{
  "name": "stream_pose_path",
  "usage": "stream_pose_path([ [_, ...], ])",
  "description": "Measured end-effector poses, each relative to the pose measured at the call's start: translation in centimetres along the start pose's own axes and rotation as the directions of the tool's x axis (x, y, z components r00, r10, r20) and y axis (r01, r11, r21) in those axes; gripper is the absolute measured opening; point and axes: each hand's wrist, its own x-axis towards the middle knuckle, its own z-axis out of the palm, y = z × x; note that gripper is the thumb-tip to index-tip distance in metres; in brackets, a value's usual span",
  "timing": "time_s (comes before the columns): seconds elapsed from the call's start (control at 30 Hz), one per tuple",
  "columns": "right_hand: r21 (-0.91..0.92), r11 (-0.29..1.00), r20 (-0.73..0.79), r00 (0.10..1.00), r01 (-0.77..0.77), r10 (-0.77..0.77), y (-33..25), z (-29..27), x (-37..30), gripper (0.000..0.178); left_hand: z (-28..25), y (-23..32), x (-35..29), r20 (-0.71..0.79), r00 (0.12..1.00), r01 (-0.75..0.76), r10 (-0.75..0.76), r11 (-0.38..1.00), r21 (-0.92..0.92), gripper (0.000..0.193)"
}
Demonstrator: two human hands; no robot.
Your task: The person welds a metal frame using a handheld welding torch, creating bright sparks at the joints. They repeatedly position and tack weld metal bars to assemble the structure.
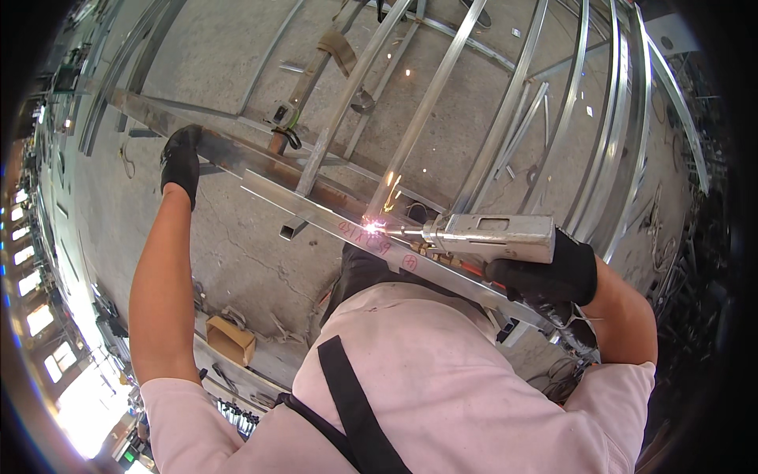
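My right hand (pixel 545 268), in a black glove, grips a silver laser welding gun (pixel 497 233) whose nozzle points left. At its tip a bright white-pink spot glows, and sparks fly up from it. The spot sits where a square steel tube (pixel 426 110) meets a long flat metal bar (pixel 316 213) with red handwriting on it. My left hand (pixel 181 154), gloved in black too, is closed over a rusty steel beam (pixel 229 150) to the left. Its fingertips are partly hidden by the glove's dark shape against the beam.
Several parallel steel tubes (pixel 513 103) run away from me over the concrete floor (pixel 237 229). A clamp-like tool (pixel 284 118) with a green edge sits beyond the beam. Behind my left elbow lies an open cardboard box (pixel 230 340). Cables (pixel 557 379) coil near my right side.
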Motion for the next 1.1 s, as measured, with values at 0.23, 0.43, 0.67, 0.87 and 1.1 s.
stream_pose_path([
  [0.23,-0.009,0.997,-0.208,0.976,0.071,-0.071,2.8,-1.0,-4.9,0.042,-0.5,1.1,-0.4,0.025,0.997,-0.07,0.068,0.995,0.073,0.04],
  [0.43,0.026,0.987,-0.329,0.934,0.158,-0.141,4.8,-1.3,-9.7,0.037,-0.5,0.1,0.4,0.051,0.999,-0.006,0.01,0.997,-0.074,0.037],
  [0.67,-0.073,0.997,-0.116,0.993,0.023,-0.031,5.6,-2.2,-8.1,0.047,-0.7,-1.0,1.3,0.064,0.997,0.038,-0.033,0.996,-0.084,0.036],
  [0.87,0.011,1.0,-0.032,0.999,-0.001,0.001,6.5,-2.8,-6.2,0.053,-1.0,-1.9,2.0,0.107,0.993,0.066,-0.048,0.984,-0.168,0.035],
  [1.1,0.001,1.0,-0.009,1.0,0.007,-0.007,6.5,-3.2,-5.8,0.054,-1.0,-1.6,1.6,0.106,0.994,0.058,-0.04,0.984,-0.171,0.034],
])
